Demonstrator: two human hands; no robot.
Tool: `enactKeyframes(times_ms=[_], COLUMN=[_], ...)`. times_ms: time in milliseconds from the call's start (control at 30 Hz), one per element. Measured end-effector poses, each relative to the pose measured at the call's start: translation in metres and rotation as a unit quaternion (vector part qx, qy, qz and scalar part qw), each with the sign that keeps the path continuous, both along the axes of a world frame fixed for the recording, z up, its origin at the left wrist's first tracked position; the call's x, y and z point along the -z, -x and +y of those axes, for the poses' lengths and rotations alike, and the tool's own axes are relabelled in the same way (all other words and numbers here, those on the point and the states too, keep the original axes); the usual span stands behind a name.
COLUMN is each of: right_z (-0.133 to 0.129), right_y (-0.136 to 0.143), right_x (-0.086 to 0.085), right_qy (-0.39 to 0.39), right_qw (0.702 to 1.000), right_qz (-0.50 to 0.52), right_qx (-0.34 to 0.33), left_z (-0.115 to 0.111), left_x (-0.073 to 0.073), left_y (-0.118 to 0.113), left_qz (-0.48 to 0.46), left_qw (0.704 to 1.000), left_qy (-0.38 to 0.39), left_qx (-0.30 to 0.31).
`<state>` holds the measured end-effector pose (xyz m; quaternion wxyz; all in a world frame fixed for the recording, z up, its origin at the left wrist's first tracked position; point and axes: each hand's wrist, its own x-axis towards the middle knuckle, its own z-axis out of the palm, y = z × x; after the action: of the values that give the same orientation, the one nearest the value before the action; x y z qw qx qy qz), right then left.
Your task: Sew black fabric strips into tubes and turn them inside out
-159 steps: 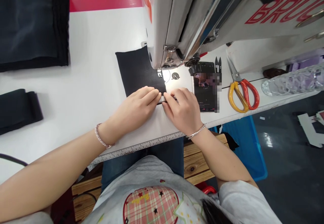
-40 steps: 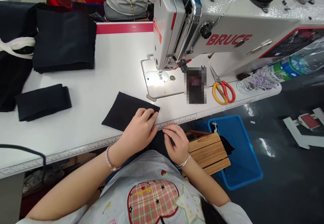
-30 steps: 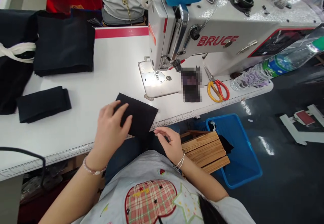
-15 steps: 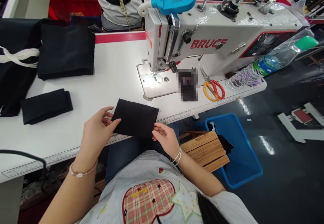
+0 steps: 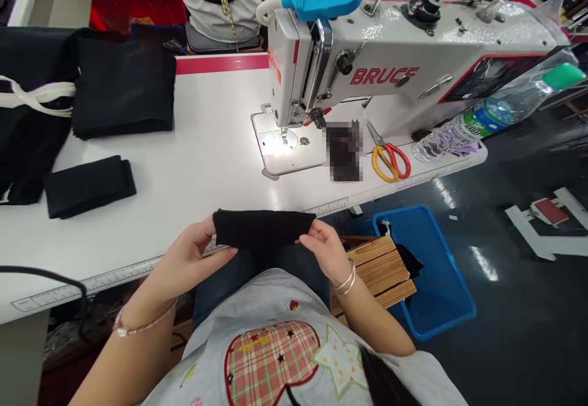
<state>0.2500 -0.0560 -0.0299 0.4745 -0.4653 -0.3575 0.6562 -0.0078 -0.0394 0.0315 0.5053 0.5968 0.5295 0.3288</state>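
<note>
A piece of black fabric (image 5: pixel 264 228) is stretched between my hands at the table's front edge, above my lap. My left hand (image 5: pixel 195 253) grips its left end, thumb along the lower side and fingers partly hidden behind the cloth. At the other end, my right hand (image 5: pixel 325 245) pinches the right edge between thumb and fingers. Beyond the cloth stands a white sewing machine (image 5: pixel 331 75), its lit needle plate (image 5: pixel 285 142) bare of fabric. A small folded black cloth (image 5: pixel 89 187) lies to the left on the table.
Larger folded black fabric (image 5: pixel 124 87) and white strips (image 5: pixel 39 98) lie at the far left. Scissors (image 5: pixel 390 160) and a plastic bottle (image 5: pixel 500 112) rest right of the needle. A blue bin (image 5: pixel 441 271) and wooden stool (image 5: pixel 379 268) stand below on the right.
The fabric has come down closer to my body and now shows as a narrower, wider strip. My right hand has moved right; my left hand has shifted slightly lower. The view has shifted slightly.
</note>
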Motion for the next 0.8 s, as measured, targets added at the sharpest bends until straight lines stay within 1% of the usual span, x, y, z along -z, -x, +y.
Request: enactKeyframes(times_ms=[67, 100, 133, 200, 233, 267, 300, 367, 433, 500, 533, 567, 633, 700, 800], right_z=[-0.003, -0.004, -0.004, -0.006, -0.006, -0.006, -0.006, -0.007, -0.008, -0.009, -0.009, -0.010, -0.011, -0.012, -0.013], right_y=[-0.001, 0.000, 0.000, 0.001, 0.002, 0.002, 0.003, 0.005, 0.008, 0.010, 0.012, 0.012, 0.014, 0.015, 0.017], right_x=[-0.005, -0.008, -0.011, -0.018, -0.021, -0.024, -0.026, -0.030, -0.032, -0.034, -0.036, -0.038, -0.041, -0.044, -0.045], right_qy=[-0.022, -0.039, -0.056, -0.079, -0.084, -0.085, -0.085, -0.084, -0.085, -0.080, -0.075, -0.071, -0.069, -0.069, -0.058], right_qw=[0.997, 0.994, 0.992, 0.992, 0.992, 0.993, 0.993, 0.991, 0.988, 0.987, 0.987, 0.987, 0.986, 0.984, 0.982], right_qz=[0.001, -0.006, -0.015, -0.036, -0.046, -0.056, -0.066, -0.087, -0.104, -0.116, -0.120, -0.123, -0.132, -0.142, -0.150], right_qx=[0.074, 0.098, 0.109, 0.095, 0.077, 0.062, 0.051, 0.051, 0.069, 0.076, 0.075, 0.072, 0.075, 0.082, 0.099], left_z=[-0.004, -0.006, -0.007, -0.008, -0.010, -0.011, -0.013, -0.018, -0.023, -0.025, -0.026, -0.026, -0.025, -0.023, -0.021], left_x=[0.002, 0.003, 0.004, 0.005, 0.005, 0.006, 0.007, 0.007, 0.005, 0.000, -0.003, -0.007, -0.014, -0.019, -0.019], left_y=[0.000, 0.000, -0.001, -0.005, -0.008, -0.011, -0.015, -0.023, -0.033, -0.041, -0.045, -0.048, -0.053, -0.057, -0.059], left_qz=[0.010, 0.016, 0.017, 0.002, -0.009, -0.019, -0.028, -0.046, -0.075, -0.105, -0.118, -0.125, -0.121, -0.103, -0.077], left_qw=[0.997, 0.995, 0.993, 0.990, 0.989, 0.989, 0.988, 0.985, 0.979, 0.971, 0.969, 0.969, 0.974, 0.978, 0.983], left_qy=[-0.021, -0.033, -0.050, -0.082, -0.099, -0.120, -0.139, -0.161, -0.144, -0.098, -0.072, -0.048, -0.012, -0.001, -0.010], left_qx=[0.067, 0.092, 0.103, 0.117, 0.108, 0.087, 0.055, -0.030, -0.124, -0.192, -0.206, -0.208, -0.193, -0.180, -0.165])
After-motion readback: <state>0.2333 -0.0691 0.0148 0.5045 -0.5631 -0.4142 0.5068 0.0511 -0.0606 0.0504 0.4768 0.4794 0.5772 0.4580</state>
